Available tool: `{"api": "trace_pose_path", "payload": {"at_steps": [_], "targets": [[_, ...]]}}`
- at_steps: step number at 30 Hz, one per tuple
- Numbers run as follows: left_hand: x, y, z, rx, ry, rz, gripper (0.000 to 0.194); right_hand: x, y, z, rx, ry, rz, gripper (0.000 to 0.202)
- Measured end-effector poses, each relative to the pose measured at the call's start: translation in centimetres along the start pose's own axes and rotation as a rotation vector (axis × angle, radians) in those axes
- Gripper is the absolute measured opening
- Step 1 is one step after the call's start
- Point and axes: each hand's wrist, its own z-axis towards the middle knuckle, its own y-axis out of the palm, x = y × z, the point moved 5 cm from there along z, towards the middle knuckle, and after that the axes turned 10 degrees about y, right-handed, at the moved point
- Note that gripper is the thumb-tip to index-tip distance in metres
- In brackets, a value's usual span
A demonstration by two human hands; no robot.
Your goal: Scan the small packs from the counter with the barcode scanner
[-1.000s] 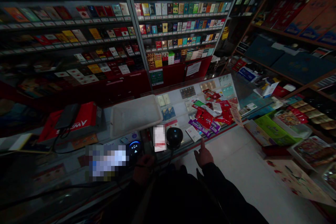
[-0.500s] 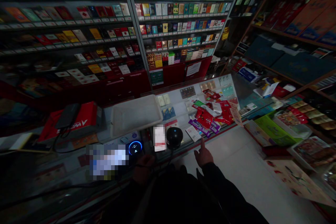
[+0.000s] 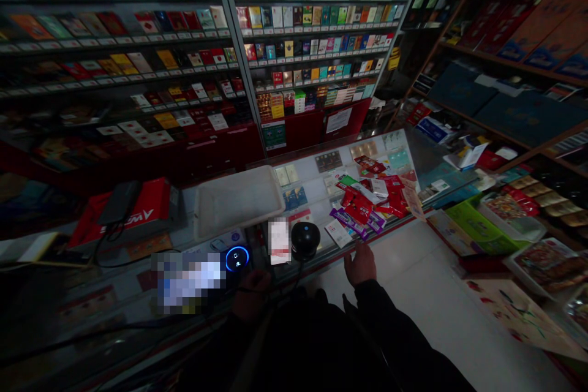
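In the head view, the right hand [image 3: 361,264] looks released, fingers loosely bent, just beside the white pack [image 3: 339,234] on the table [image 3: 312,199]; can't tell with the left hand [image 3: 258,285], too dark. Pack's probably light, stiffish, crushable: pinch its 2 long edges.

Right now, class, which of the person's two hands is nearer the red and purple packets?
The right hand, close by the packets; the left hand is farther off, near the round blue-ringed display.
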Motion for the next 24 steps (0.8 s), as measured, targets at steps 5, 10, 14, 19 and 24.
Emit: {"api": "trace_pose_path", "payload": {"at_steps": [5, 10, 14, 19, 24], "targets": [[1.3, 0.3, -0.2, -0.022, 0.069, 0.057, 0.039, -2.2, -0.4, 0.6, 0.084, -0.111, -0.032, 0.066], [2.9, 0.5, -0.4, -0.051, 0.099, 0.147, 0.036, -3.4, 0.0, 1.3, 0.048, -0.096, -0.129, 0.072], [3.1, 0.5, -0.5, -0.042, 0.099, 0.141, 0.037, -3.5, 0.1, 1.8, -0.005, -0.079, -0.179, 0.067], [2.9, 0.4, -0.7, -0.037, 0.102, 0.127, 0.038, -3.3, -0.1, 1.7, 0.004, -0.034, -0.188, 0.058], [2.3, 0.4, -0.6, -0.030, 0.084, 0.151, 0.039, -2.9, -0.1, 0.9, 0.003, -0.007, -0.147, 0.058]]}}
